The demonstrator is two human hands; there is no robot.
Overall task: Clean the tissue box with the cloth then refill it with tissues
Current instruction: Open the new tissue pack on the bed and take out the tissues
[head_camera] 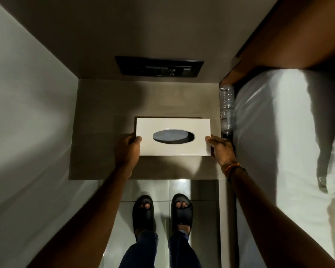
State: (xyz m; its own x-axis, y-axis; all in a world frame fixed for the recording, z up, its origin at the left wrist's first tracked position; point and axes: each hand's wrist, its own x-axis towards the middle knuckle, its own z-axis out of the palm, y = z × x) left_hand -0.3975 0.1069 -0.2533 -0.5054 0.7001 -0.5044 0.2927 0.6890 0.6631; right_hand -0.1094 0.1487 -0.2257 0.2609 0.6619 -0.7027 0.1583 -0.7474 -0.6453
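Note:
A white rectangular tissue box (173,147) with a dark oval opening on top sits over the middle of a brown bedside table (108,105). My left hand (127,149) grips the box's left end, thumb on the top edge. My right hand (220,147) grips the right end the same way. I cannot tell whether the box rests on the table or is lifted slightly. No tissue shows through the opening. No cloth is in view.
A black switch panel (159,68) is on the wall behind the table. A clear plastic bottle (227,107) stands wedged between the table and a white bed (278,142) on the right. A white wall is at left. My sandalled feet stand on tiled floor below.

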